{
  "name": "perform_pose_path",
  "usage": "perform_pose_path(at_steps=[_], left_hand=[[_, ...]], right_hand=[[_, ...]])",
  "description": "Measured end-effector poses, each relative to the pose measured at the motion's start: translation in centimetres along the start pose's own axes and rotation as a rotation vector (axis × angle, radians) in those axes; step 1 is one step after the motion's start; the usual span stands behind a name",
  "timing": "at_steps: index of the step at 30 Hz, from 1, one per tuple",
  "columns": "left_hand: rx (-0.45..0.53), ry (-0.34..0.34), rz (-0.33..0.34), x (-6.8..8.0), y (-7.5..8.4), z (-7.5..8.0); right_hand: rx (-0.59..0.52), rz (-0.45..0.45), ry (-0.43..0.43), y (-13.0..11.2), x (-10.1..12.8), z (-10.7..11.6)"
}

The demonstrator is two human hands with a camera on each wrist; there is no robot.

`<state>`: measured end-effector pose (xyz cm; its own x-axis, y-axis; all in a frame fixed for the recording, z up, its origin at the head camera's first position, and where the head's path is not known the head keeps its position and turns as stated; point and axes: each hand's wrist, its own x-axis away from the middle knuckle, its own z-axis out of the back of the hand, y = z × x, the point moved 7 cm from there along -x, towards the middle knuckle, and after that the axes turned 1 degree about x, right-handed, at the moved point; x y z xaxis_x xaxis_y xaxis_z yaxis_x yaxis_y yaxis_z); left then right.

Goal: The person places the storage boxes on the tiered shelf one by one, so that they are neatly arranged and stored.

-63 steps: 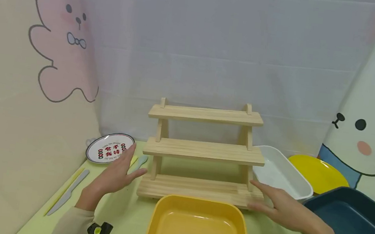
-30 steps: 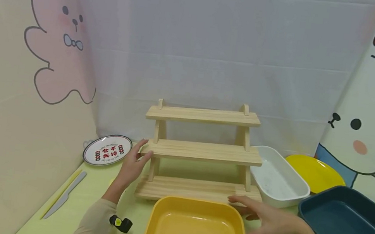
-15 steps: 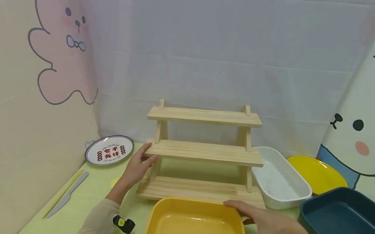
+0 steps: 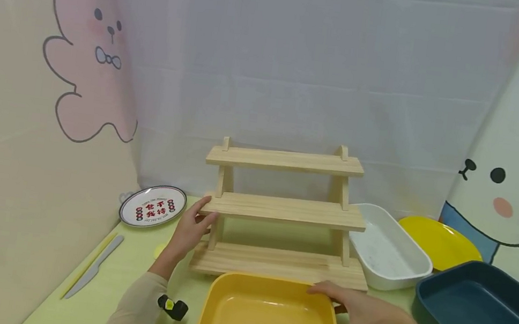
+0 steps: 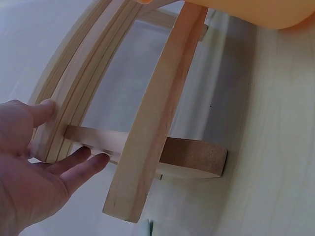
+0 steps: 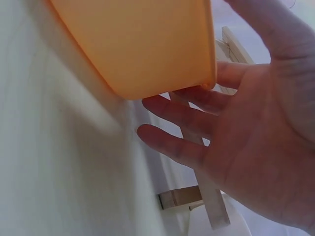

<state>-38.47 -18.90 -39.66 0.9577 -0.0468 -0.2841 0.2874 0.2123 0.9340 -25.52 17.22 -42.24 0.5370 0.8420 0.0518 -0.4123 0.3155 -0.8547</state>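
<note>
A three-step wooden rack stood at the middle of the bench, and everything else lay around it. The left hand was at the rack's left end, its thumb against the edge of the middle step and its straight, relaxed fingers lying beside the side post; it gripped nothing. Just in front of the rack sat a yellow square dish, its far rim almost touching the lowest step. The right hand rested on the dish's far right corner, thumb on the rim and fingers reaching down along the outer wall, only loosely bent rather than clamped.

To the right of the rack lay a white oblong dish, beyond it a yellow plate, and nearer the person a dark blue tray. To the left of the rack lay a round plate with red lettering, and further left, nearer the bench's edge, a grey knife beside a yellow stick.
</note>
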Motion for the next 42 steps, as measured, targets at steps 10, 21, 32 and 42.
perform_pose_path(at_steps=[10,21,32,42], left_hand=[[0.025,-0.018,0.022,0.5,1.3,-0.4],[0.027,-0.035,0.030,1.4,3.3,-0.7],[0.042,-0.022,0.018,0.0,0.4,-0.4],[0.014,0.004,-0.008,0.0,-0.1,-0.1]], right_hand=[[-0.166,0.075,-0.027,0.0,-1.1,-1.7],[-0.409,0.200,0.099,1.0,-2.4,-2.9],[-0.702,0.230,0.281,1.0,-3.5,-4.2],[-0.713,0.201,0.386,0.9,-3.8,-4.7]])
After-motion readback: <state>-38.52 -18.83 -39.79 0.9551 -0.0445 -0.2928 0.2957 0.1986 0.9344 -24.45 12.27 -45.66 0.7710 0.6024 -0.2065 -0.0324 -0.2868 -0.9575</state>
